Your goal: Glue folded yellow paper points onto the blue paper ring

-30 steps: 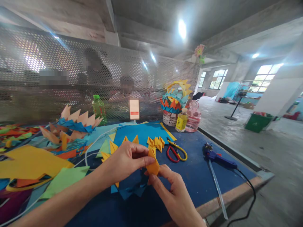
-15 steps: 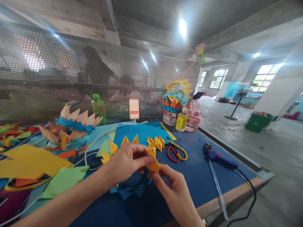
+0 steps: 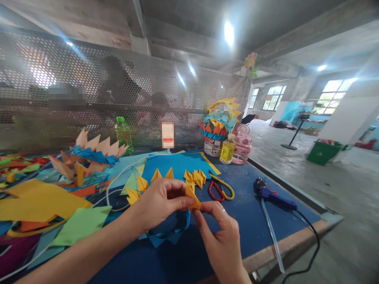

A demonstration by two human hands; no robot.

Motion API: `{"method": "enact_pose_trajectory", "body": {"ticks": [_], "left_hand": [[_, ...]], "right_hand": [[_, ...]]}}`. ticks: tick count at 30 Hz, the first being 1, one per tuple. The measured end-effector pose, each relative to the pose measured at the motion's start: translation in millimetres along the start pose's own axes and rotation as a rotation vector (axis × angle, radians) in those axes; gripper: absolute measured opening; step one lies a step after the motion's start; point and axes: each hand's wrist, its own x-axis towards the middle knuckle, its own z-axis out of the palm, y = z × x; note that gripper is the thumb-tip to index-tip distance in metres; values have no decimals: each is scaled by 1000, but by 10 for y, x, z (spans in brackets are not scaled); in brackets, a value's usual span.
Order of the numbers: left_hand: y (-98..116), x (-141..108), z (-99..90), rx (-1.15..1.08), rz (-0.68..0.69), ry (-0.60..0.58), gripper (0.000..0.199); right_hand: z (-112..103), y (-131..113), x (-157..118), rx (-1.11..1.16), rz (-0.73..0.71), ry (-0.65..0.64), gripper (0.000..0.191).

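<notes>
A small folded yellow paper piece (image 3: 192, 196) is held between both hands over the table. My left hand (image 3: 166, 201) pinches its left side with thumb and fingers. At its lower right corner, my right hand (image 3: 217, 225) grips the paper between thumb and forefinger. Beneath the hands lies a ring of blue folded paper (image 3: 170, 232), partly hidden by my left hand. Yellow folded points (image 3: 157, 174) stand behind my left hand. Several more yellow folded pieces (image 3: 195, 178) lie just beyond the held paper.
Scissors (image 3: 221, 188) and a blue glue gun (image 3: 275, 198) lie to the right. Yellow sheets (image 3: 41, 201), a green sheet (image 3: 81, 225) and a white cable (image 3: 107, 189) are at left. Bottles (image 3: 227, 150) and a paper-decorated basket (image 3: 213, 146) stand behind. People show dimly through the perforated panel (image 3: 183, 94).
My right hand has shifted slightly up and right, its fingers now at the paper's lower right corner. The yellow piece has turned and shows less of its length below my left thumb.
</notes>
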Motion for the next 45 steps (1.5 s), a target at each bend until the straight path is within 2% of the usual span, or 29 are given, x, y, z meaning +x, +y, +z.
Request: {"method": "enact_pose_trajectory", "body": {"ticks": [8, 13, 16, 20, 22, 29, 37, 45], "left_hand": [[-35, -96, -1, 22, -67, 26, 24], [-57, -103, 24, 42, -51, 125, 23], [-95, -76, 27, 34, -36, 95, 23], [-132, -81, 11, -33, -23, -16, 22], [-122, -103, 11, -51, -27, -34, 22], [-47, -131, 25, -62, -66, 54, 19], [-68, -125, 28, -130, -71, 40, 21], [-46, -116, 40, -159, -80, 83, 19]], "right_hand": [[-6, -53, -18, 88, 119, -73, 17], [-5, -82, 11, 172, 208, -119, 21], [-10, -104, 32, 202, 218, -147, 22], [0, -101, 23, 160, 210, -172, 23], [13, -88, 7, 135, 207, -195, 24], [40, -40, -20, 80, 134, -213, 19], [25, -1, -12, -35, -37, -121, 14], [-20, 16, -29, -71, -31, -216, 13]]}}
